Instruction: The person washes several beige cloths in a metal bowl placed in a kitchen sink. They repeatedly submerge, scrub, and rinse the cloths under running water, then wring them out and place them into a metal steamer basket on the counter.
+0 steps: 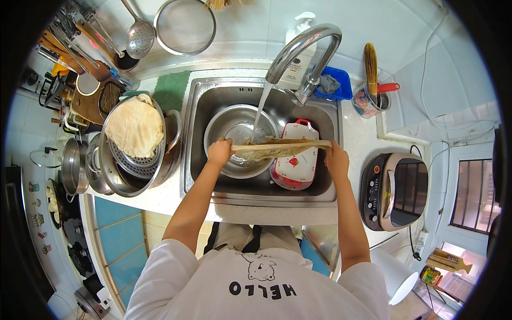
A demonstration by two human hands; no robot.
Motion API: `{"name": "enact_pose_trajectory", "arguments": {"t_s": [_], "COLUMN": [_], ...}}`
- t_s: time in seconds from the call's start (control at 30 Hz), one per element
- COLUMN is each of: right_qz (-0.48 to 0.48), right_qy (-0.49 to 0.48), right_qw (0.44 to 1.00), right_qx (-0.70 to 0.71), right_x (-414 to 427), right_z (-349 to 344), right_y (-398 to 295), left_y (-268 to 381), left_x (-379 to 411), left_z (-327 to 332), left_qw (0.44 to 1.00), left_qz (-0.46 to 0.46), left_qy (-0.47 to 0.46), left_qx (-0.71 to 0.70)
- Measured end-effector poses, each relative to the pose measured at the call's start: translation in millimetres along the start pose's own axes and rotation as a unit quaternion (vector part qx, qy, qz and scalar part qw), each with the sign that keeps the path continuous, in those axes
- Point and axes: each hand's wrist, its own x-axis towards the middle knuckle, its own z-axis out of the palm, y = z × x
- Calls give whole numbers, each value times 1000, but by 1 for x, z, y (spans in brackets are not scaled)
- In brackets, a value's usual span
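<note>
Stretched between my hands is a damp, yellowish-brown cloth [280,149]. My left hand [220,151] grips one end and my right hand [336,160] grips the other. The cloth spans a round stainless steel basin [218,124] and a white rectangular dish with red handles [297,170]. Both stand in the metal sink [264,197], the dish on another dish at the right. Water runs from the curved chrome faucet [308,30] down towards the basin, just behind the cloth.
Left of the sink stands a large steel pot [116,182] with a perforated steamer tray and a pale round cloth or dough sheet [136,126]. Behind are a green mat [170,90], a pump bottle [294,72] and a blue basket [344,86]. An electric appliance [394,192] sits at right.
</note>
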Motion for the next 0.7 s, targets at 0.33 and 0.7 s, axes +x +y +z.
{"name": "enact_pose_trajectory", "arguments": {"t_s": [0.33,0.7], "right_qz": [54,57], "right_qy": [-19,15], "right_qw": [629,386], "right_qx": [776,920], "right_x": [-35,-23], "right_z": [47,64], "right_y": [4,23], "left_y": [35,54], "left_x": [-12,38], "left_z": [66,60], "left_qw": [662,540], "left_qz": [-298,-206], "left_qy": [92,57], "left_qx": [-681,-814]}}
